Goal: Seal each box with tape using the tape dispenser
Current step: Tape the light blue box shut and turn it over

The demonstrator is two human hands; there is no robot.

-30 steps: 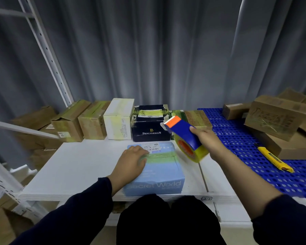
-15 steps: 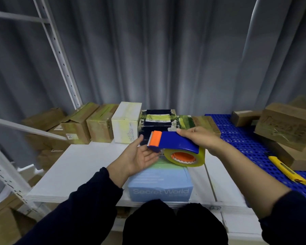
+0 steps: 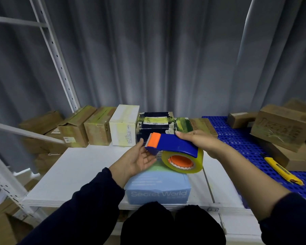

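the right hand (image 3: 201, 144) gripped the dispenser (image 3: 175, 145), fingers curled over its blue back, just above the box (image 3: 159, 184), long axis lying left-right with its orange end pointing into the left hand (image 3: 138, 160), whose loosely spread fingers cupped under it.

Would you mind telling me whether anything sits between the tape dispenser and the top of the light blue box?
Only the left hand: it lies palm up under the orange cutter end of the tape dispenser, above the light blue box. The right hand grips the dispenser; nothing else visible lies on the box top.
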